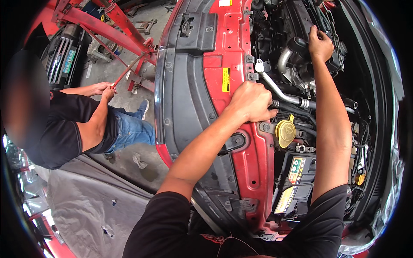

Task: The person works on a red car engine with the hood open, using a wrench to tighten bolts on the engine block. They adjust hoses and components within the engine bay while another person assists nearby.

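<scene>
From the head view, the left hand (251, 102) is curled into a fist, fingers closed on the end of a black hose (297, 112) at the red front panel (232, 51) of the open engine bay, just above a yellow cap (285, 132). The right hand (320, 44) reaches deeper, fingers wrapped over a black intake duct (301, 47). A battery (294, 182) sits lower right. At left, another person's hands (105, 90) grip a red bar (129, 69).

Black short sleeves, bare forearms.
</scene>
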### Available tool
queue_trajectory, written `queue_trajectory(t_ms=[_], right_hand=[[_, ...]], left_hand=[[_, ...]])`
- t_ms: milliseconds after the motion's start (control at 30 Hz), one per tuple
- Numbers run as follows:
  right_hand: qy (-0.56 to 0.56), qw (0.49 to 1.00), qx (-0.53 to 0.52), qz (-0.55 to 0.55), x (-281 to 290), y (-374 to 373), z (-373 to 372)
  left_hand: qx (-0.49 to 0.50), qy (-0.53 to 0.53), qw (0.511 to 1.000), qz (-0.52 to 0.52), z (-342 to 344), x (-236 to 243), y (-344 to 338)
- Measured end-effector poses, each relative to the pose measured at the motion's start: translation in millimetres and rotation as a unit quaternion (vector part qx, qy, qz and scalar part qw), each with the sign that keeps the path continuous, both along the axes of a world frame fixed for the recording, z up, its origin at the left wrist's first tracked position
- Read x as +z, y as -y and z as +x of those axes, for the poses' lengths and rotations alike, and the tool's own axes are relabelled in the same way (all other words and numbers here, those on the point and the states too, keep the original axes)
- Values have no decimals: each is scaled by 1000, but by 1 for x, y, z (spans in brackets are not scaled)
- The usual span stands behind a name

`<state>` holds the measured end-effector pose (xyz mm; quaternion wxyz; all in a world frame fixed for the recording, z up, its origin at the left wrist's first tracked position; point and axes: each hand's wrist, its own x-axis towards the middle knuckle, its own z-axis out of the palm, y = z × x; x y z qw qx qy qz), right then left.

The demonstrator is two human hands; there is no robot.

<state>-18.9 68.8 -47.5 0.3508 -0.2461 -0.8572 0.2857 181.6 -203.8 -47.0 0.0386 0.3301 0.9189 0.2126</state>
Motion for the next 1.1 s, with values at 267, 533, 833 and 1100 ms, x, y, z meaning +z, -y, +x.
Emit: queue_trajectory(t_ms=[267,533,833,1100], right_hand=[[2,1000,7,-2,-2,-8,-1],[3,1000,10,12,-3,-11,0],[-8,999,3,40,7,0,9],[-23,999,-14,20,9,3,11]], left_hand=[[5,6,1000,-4,-1,-1,-1],[2,12,1000,-12,1,1,4],[-3,39,997,-72,-1,11,-2],[22,-2,998,-57,1,6,-13]])
